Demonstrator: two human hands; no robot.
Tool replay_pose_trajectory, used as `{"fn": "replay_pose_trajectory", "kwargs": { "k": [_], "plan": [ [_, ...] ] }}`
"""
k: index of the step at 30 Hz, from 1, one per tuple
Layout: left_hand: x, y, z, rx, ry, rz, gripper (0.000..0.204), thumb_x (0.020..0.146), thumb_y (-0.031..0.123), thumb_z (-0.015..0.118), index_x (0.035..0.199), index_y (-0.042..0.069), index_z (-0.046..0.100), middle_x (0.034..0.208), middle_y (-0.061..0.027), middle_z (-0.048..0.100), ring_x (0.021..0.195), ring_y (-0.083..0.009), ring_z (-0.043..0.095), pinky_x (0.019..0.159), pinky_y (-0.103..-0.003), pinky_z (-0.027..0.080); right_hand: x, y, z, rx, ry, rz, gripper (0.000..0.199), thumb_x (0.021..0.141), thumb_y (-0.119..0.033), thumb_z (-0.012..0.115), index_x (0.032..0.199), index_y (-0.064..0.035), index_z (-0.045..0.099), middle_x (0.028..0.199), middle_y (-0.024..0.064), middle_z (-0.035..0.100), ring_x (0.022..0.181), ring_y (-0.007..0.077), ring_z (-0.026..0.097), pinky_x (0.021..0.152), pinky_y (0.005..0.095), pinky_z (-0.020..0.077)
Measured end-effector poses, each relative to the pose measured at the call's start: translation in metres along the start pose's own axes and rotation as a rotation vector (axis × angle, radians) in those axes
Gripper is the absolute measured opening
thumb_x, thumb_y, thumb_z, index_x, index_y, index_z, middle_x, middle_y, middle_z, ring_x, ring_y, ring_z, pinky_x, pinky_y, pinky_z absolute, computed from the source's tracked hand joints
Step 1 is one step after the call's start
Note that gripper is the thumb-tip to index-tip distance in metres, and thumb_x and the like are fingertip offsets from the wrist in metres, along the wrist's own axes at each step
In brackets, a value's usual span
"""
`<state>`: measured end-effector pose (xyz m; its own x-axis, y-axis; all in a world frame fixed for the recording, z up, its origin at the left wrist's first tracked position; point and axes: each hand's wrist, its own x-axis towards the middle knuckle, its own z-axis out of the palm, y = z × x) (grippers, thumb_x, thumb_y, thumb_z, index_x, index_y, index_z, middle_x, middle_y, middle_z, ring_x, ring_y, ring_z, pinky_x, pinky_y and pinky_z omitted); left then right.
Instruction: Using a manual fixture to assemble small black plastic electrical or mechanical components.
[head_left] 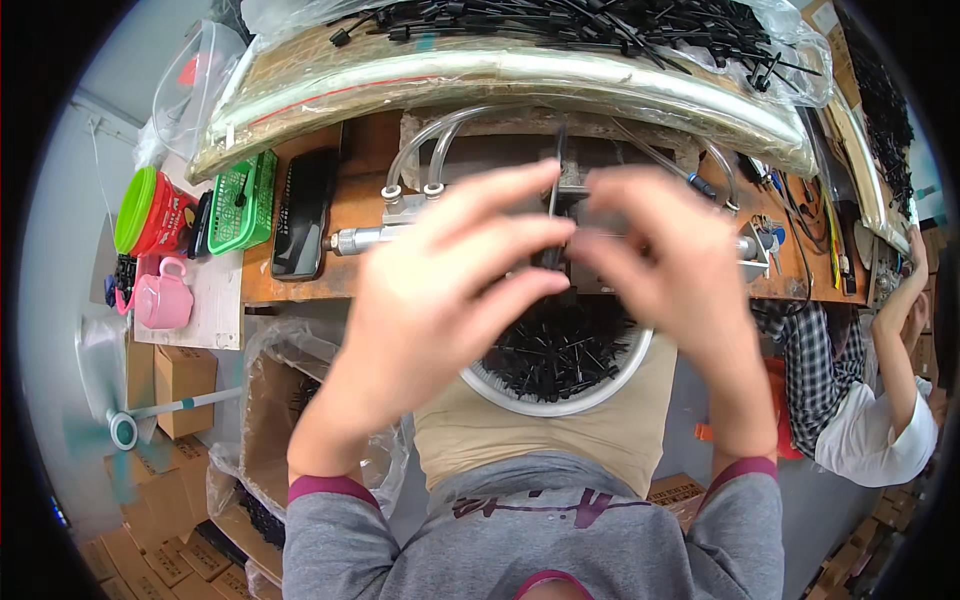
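Both my hands meet over a metal fixture (pixel 360 240) with air cylinders, at the bench's front edge. My left hand (pixel 440 265) reaches in from the left with its fingers spread. Their tips are beside a thin dark strip (pixel 554 195) that stands up from the fixture's middle; whether they touch it is unclear. Facing it is my right hand (pixel 675 265), its fingers curled and smeared by motion, so any hold is hidden. Below them, a round white-rimmed tub (pixel 560 408) full of small black plastic parts (pixel 555 350) sits at my lap.
Black tie-like pieces (pixel 600 25) lie heaped on a wrapped shelf (pixel 500 85). Clear air hoses (pixel 440 150) arch behind the fixture. Left are a phone (pixel 303 215), green basket (pixel 243 205), red tub (pixel 160 215) and pink cup (pixel 163 298). At right sits a co-worker (pixel 870 430).
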<state>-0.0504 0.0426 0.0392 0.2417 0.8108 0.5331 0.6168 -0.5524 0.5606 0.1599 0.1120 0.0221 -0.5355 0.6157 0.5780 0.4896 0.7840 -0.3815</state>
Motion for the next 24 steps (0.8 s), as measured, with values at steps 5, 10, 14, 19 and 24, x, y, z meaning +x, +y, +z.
{"fn": "replay_pose_trajectory", "kwargs": {
  "k": [5,10,14,19,24],
  "plan": [
    [-0.028,0.009,0.049,0.179,0.021,0.035,0.030,0.072,0.004,0.082,0.099,0.001,0.071,0.131,-0.0181,0.066,0.087,-0.0271,0.073,0.073,-0.033,0.059,0.094,0.081,-0.036,-0.460,0.363,-0.301,0.022,0.083,-0.021,0.079,0.097,-0.0067,0.071,0.086,-0.0002,0.067,0.057,0.0105,0.053,0.056,0.0260,0.0420],
    [-0.038,0.003,0.080,0.369,-0.055,0.025,0.028,0.073,0.012,0.082,0.096,0.004,0.070,0.131,-0.0158,0.067,0.070,-0.0223,0.070,0.065,-0.031,0.056,0.121,0.082,-0.017,-0.527,0.104,0.254,0.016,0.077,-0.018,0.077,0.078,-0.0030,0.071,0.083,0.0137,0.062,0.089,0.0329,0.065,0.080,0.0446,0.0527],
    [-0.032,-0.004,0.080,0.429,-0.115,0.030,0.029,0.073,0.014,0.082,0.098,0.006,0.070,0.131,-0.0153,0.067,0.062,-0.0209,0.066,0.059,-0.030,0.054,0.109,0.073,-0.033,-0.424,0.178,0.139,0.013,0.080,-0.014,0.076,0.084,-0.0023,0.073,0.080,0.0136,0.059,0.081,0.0323,0.063,0.076,0.0417,0.0521],
    [-0.032,-0.005,0.074,0.322,-0.150,-0.030,0.034,0.073,0.015,0.084,0.102,0.006,0.069,0.131,-0.0155,0.066,0.068,-0.0233,0.070,0.060,-0.030,0.055,0.062,0.056,-0.040,-0.097,0.128,0.005,0.011,0.082,-0.007,0.075,0.092,-0.0072,0.069,0.082,0.0045,0.069,0.061,0.0178,0.064,0.058,0.0306,0.0509],
    [-0.020,0.014,0.054,-0.616,0.057,-0.348,0.065,0.080,-0.006,0.080,0.140,0.001,0.056,0.128,-0.0160,0.066,0.096,-0.0198,0.072,0.079,-0.031,0.063,0.010,0.033,-0.021,0.035,0.026,-0.388,0.019,0.071,0.004,0.071,0.090,0.0002,0.068,0.085,0.0125,0.070,0.076,0.0303,0.070,0.065,0.0352,0.0577]
  ]
}}
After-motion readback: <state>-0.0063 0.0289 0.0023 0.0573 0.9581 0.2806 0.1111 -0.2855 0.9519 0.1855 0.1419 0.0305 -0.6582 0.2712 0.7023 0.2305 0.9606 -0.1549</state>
